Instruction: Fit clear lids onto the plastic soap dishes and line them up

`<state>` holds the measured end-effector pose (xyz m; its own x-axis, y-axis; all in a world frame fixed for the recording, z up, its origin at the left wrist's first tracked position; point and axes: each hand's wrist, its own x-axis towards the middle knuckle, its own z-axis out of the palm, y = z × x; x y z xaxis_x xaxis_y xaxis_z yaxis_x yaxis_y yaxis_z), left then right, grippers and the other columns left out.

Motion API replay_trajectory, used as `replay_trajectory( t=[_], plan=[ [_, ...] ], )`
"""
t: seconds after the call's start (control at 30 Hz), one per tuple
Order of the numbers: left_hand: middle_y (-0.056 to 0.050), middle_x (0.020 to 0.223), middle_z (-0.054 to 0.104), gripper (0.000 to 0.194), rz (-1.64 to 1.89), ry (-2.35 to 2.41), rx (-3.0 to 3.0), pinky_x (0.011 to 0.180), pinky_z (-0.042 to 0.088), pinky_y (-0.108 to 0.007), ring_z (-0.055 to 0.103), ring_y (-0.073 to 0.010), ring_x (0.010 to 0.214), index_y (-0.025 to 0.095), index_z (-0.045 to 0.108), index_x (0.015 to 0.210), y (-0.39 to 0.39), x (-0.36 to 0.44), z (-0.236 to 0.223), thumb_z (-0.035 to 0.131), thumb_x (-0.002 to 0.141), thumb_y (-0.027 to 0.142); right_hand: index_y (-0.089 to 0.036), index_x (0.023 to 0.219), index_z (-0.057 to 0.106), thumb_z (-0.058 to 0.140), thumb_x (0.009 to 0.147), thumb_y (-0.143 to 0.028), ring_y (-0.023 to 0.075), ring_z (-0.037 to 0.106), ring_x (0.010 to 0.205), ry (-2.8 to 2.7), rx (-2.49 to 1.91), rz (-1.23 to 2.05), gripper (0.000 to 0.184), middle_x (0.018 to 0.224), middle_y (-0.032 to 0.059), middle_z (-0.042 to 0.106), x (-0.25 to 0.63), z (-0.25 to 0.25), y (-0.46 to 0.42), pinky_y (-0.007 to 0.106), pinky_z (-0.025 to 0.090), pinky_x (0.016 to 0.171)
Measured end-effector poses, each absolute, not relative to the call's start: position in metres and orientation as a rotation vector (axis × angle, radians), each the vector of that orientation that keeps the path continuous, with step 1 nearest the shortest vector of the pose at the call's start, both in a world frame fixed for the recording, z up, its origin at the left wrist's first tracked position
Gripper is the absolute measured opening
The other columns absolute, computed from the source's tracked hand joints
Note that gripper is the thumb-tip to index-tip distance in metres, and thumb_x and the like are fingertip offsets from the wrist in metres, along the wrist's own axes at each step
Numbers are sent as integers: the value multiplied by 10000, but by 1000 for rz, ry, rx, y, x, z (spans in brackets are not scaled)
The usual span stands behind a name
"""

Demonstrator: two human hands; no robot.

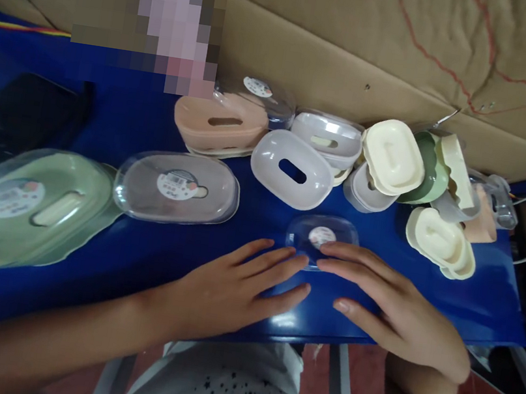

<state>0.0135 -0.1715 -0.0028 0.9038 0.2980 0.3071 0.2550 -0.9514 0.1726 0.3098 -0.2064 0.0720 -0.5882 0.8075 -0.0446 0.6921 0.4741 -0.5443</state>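
A clear plastic lid (pixel 347 230) with a round white label lies on the blue table just ahead of my hands. Fingers of my left hand (pixel 247 283) are spread and reach over its near left edge. My right hand (pixel 387 294) comes in from the right, fingers stretched out, the tips over the lid's label and near edge. Neither hand grips anything; whether the fingertips press on the lid I cannot tell. Beyond the lid, a light grey oval plastic tray (pixel 268 161) with a slot leans on other pieces.
On the left are a green box with a clear lid (pixel 89 197) and a grey lidded box (pixel 140 188). A peach tray (pixel 191 114), a cream tray (pixel 392 154) and cream pieces (pixel 439 240) stand farther back. A dark object (pixel 23 115) is far left. Brown covering (pixel 316 40) backs the table.
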Motion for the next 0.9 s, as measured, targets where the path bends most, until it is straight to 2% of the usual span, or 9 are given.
replay_trajectory(
  t=[0.1, 0.2, 0.3, 0.4, 0.53, 0.6, 0.73, 0.9],
  plan=[
    [-123, 1605, 585, 472, 458, 456, 2921, 1217, 480, -513, 588, -306, 1455, 246, 618, 1464, -169, 13, -3, 690, 1001, 186, -353, 1601, 520, 585, 1087, -298, 305, 620, 1433, -2424, -1346, 508, 521, 1559, 58, 639, 303, 56, -198, 557, 544, 1194],
    [-113, 1517, 660, 405, 471, 428, 2912, 1192, 496, -515, 637, -301, 1388, 232, 675, 1375, -166, 12, 0, 720, 977, 168, -374, 1649, 453, 553, 1083, -236, 337, 525, 1520, -2390, -1381, 253, 591, 1663, 51, 535, 303, 33, -186, 630, 459, 1238],
    [-87, 1379, 733, 325, 522, 324, 2915, 1141, 520, -476, 679, -272, 1299, 232, 710, 1285, -165, 10, 5, 706, 976, 133, -422, 1703, 324, 483, 1094, -196, 327, 417, 1596, -2429, -1400, 207, 668, 1741, 7, 420, 300, 16, -176, 643, 389, 1268],
    [-87, 1346, 736, 314, 553, 337, 2922, 1146, 506, -480, 673, -271, 1292, 235, 703, 1279, -164, 10, 7, 694, 983, 128, -416, 1714, 291, 465, 1110, -213, 315, 412, 1592, -2482, -1405, 181, 661, 1721, 24, 457, 293, 5, -170, 621, 344, 1281],
    [-157, 1505, 642, 428, 479, 595, 2888, 1147, 493, -589, 621, -362, 1365, 218, 635, 1414, -160, 8, 6, 714, 1001, 300, -366, 1632, 474, 583, 1092, -373, 347, 536, 1449, -2431, -1500, 40, 551, 1514, 97, 641, 291, 1, -167, 594, 375, 1211],
    [-184, 1518, 626, 455, 434, 669, 2861, 1096, 530, -579, 621, -388, 1362, 190, 633, 1414, -158, 8, 5, 710, 1000, 361, -356, 1536, 590, 639, 1063, -439, 365, 559, 1396, -2399, -1579, -26, 483, 1437, 112, 664, 295, 0, -167, 594, 381, 1172],
    [-188, 1507, 634, 397, 398, 697, 2844, 1070, 557, -551, 626, -384, 1364, 165, 655, 1370, -156, 8, 6, 666, 996, 299, -315, 1434, 668, 683, 1038, -468, 371, 581, 1353, -2386, -1599, -24, 425, 1402, 121, 684, 302, 3, -166, 579, 385, 1138],
    [-202, 1490, 641, 410, 489, 808, 2862, 1149, 525, -583, 631, -386, 1363, 131, 649, 1370, -155, 10, 3, 631, 961, 153, -286, 1417, 656, 655, 1064, -347, 311, 661, 1264, -2279, -1421, 120, 357, 1318, 100, 738, 305, 12, -168, 496, 499, 1076]
  ],
)
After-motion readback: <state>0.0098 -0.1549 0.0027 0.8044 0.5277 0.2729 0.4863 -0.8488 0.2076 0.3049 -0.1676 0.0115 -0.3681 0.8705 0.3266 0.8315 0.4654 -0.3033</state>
